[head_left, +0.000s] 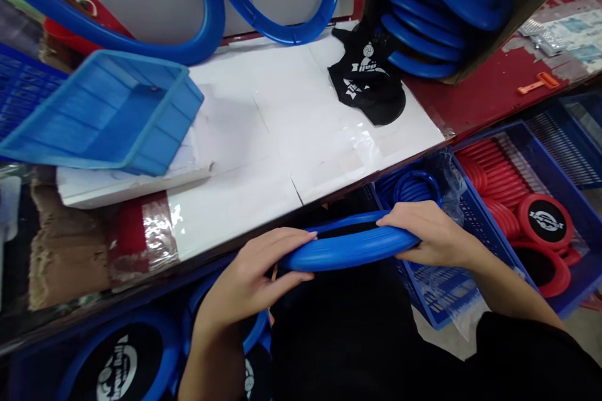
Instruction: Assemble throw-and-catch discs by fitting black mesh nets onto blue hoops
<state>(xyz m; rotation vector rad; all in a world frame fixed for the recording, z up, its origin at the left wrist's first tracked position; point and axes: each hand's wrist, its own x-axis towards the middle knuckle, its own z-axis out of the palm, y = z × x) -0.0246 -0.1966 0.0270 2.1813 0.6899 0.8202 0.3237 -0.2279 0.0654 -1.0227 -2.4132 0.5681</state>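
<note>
Holding a blue ring (350, 252), nearly edge-on, just off the near edge of the white worktop (263, 156), clamped at one end in the left hand (251, 276) and at the other in the right hand (430, 235), thus spanning the gap between both. Facing black printed fabric (379, 101) at the worktop's far right and a light-blue bin (181, 122) at its left end, with red rings (496, 175) in a crate (562, 178) beyond its near right corner.

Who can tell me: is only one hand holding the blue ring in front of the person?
No, the left hand grips one side of the blue ring while the right hand grips the other.
</note>
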